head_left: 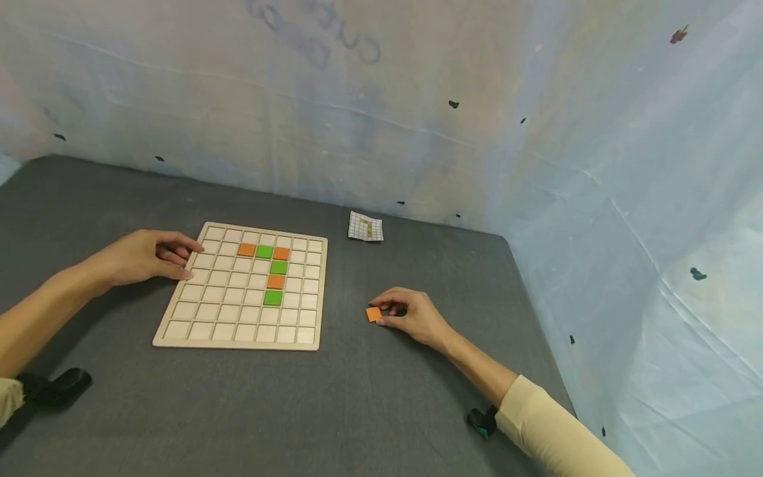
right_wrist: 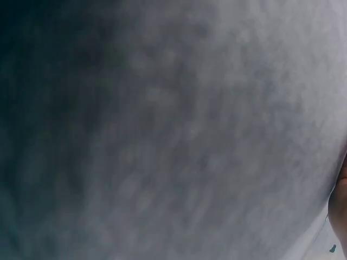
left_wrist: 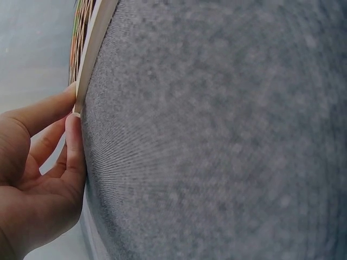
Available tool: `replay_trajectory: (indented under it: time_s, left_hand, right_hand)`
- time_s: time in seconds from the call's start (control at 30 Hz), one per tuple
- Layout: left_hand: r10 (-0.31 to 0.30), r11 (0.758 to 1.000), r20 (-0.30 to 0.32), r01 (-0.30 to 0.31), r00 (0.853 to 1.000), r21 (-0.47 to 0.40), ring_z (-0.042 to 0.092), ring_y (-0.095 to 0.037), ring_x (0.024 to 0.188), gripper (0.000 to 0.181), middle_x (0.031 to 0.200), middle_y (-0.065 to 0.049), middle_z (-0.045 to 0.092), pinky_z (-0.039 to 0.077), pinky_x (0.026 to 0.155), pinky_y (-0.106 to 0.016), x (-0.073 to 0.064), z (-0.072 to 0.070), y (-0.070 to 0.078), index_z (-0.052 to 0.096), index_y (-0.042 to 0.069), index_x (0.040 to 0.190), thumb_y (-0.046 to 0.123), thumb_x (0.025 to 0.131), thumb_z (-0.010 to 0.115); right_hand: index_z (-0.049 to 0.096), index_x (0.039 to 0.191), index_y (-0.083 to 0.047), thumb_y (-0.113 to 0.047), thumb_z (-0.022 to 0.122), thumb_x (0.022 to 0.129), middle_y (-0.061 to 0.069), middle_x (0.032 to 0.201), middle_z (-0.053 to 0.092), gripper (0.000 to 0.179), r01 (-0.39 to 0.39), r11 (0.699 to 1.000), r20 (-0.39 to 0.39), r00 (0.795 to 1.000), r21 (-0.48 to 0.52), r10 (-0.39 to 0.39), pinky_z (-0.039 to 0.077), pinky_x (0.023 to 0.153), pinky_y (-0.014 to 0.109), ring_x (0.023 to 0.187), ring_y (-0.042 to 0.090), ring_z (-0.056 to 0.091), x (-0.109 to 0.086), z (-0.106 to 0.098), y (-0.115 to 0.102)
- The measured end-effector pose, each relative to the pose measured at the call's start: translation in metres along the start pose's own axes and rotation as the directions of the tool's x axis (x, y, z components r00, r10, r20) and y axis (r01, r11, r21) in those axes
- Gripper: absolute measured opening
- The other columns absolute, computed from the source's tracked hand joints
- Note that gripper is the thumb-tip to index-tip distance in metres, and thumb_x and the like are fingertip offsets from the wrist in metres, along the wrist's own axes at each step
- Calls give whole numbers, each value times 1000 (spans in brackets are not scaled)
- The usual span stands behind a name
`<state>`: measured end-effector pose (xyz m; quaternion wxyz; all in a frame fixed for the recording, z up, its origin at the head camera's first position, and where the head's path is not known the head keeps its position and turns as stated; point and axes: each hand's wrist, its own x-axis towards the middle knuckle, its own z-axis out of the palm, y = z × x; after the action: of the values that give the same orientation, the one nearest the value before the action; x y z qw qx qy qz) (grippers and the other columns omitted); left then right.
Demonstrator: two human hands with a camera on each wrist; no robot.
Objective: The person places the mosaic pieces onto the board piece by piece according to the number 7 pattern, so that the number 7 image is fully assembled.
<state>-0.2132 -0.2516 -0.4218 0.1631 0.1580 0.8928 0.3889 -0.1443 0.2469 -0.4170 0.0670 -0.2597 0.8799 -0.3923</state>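
A square wooden grid board (head_left: pixel 197 311) lies on the dark table. On it, orange and green tiles make a short row, with a column running down from its right end; one is a green tile (head_left: pixel 273 297). My left hand (head_left: pixel 140 257) pinches the board's left edge between thumb and fingers, and the left wrist view shows this hand (left_wrist: pixel 46 168) close up at the rim. To the right of the board, my right hand (head_left: pixel 413 317) holds a loose orange tile (head_left: pixel 373 314) between thumb and fingertips, low over the table. Only a sliver of that hand (right_wrist: pixel 339 208) shows in the right wrist view.
A small creased card (head_left: pixel 365 227) printed with a coloured grid pattern lies behind and to the right of the board. The grey table (head_left: pixel 238 411) ends at a pale hanging sheet (head_left: pixel 381 132) at the back and right. Black straps (head_left: pixel 56 387) sit near both wrists.
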Motion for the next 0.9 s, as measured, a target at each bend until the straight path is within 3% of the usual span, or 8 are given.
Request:
replay_trajectory:
  time_s: [0.1,0.3,0.73,0.9]
  left_hand:
    - [-7,1000,-2,7,1000,-2,57,-7,90,62,114,-11,56,48,73,-25,1,1,0,56,0,136,28,86,80]
    - [8,1000,6,-8,1000,-16,56,-6,90,62,114,-12,55,49,73,-26,2,1,-2,55,0,136,29,87,79]
    - [1,1000,-1,-1,1000,-1,56,-5,90,60,115,-11,55,48,73,-25,0,-1,-1,56,0,136,27,87,79]
    - [-7,1000,1,7,1000,1,55,-4,91,60,117,-12,55,48,74,-24,0,-1,0,54,0,137,26,88,78]
  right_hand:
    - [75,112,-8,-6,82,82,7,108,70,31,-8,1000,-28,1000,-23,7,53,76,39,90,24,65,2,5,12]
    - [77,109,-18,-14,82,83,-5,102,67,27,-40,997,-19,999,-69,38,52,74,27,86,12,61,5,4,10]
    - [76,112,-17,-14,80,85,-6,102,67,27,-6,998,-11,1000,-64,6,53,74,26,86,7,62,32,16,-7]
    - [76,111,-15,-12,80,85,-5,101,67,26,28,998,-29,999,-56,-30,53,75,27,86,7,62,46,21,-24]
